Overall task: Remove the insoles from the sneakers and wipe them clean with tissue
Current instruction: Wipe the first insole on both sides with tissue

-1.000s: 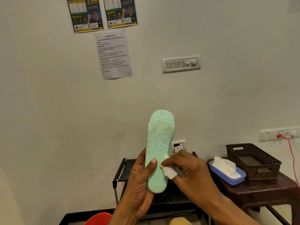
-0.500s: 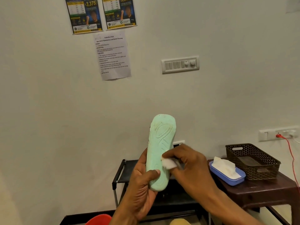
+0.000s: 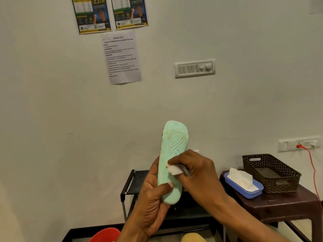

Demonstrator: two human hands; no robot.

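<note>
While the mint-green insole point(image 3: 174, 137) stands upright before the wall, its patterned face is turned to the camera and its heel end sits inside the left hand point(image 3: 152, 203). The fingers of that hand are clamped on the heel, with the thumb across the face and the rest hidden behind. The right hand point(image 3: 197, 172) has its fingers pinched together on a folded white tissue point(image 3: 173, 169), which is pressed to the insole's middle just above the left thumb.

Change noted: over the last second the tissue has travelled from the right edge, about level with the thumb, up and across toward the left edge. The thumb has slipped lower toward the heel.

Judgement: wiping is in progress, working from heel toward toe. The toe half above the fingers is not yet covered by this pass, and a few dark specks show there.

Beyond the right fingers, well apart, a blue tray point(image 3: 244, 191) of spare tissue lies on the dark table point(image 3: 288, 205), just beside a brown basket point(image 3: 272, 173). Behind both hands stands a black rack point(image 3: 129, 182).
</note>
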